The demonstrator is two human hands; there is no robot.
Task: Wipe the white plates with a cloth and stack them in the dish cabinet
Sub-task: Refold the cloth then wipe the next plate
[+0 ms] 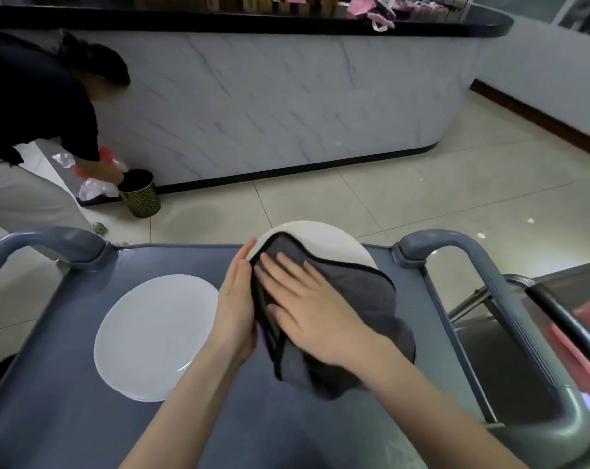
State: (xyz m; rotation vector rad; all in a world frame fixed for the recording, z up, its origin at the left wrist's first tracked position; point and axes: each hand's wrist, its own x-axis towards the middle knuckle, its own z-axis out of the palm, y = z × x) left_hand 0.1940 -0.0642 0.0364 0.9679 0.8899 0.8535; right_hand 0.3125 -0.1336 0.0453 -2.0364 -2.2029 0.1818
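Now, head view: one camera, looking down over a grey service cart (67,418).
Held plate: the white plate (324,238) is tipped up off the cart top near its far edge and mostly covered by the cloth.
Cloth: a dark grey microfibre cloth (347,309), black-edged, is draped across the plate face and hangs off the near side.
Right hand: the right hand (310,309) lies flat on the cloth, fingers straight and spread, pressing down.
Left hand: the left hand (236,309) sits against the plate's left rim, fingers straight and together, bracing it; the thumb is hidden.
Second plate: a second white plate (156,336) lies flat on the cart, left of the hands and apart from them.
Doing it well: I'd want broad circles out to the rim, with the left hand turning the plate so no arc gets missed, then the back too.
Dish cabinet: I can't pick one out from here.
Background: another person (33,113) bends over a waste bin (139,198) beside a marble-look counter (287,96).
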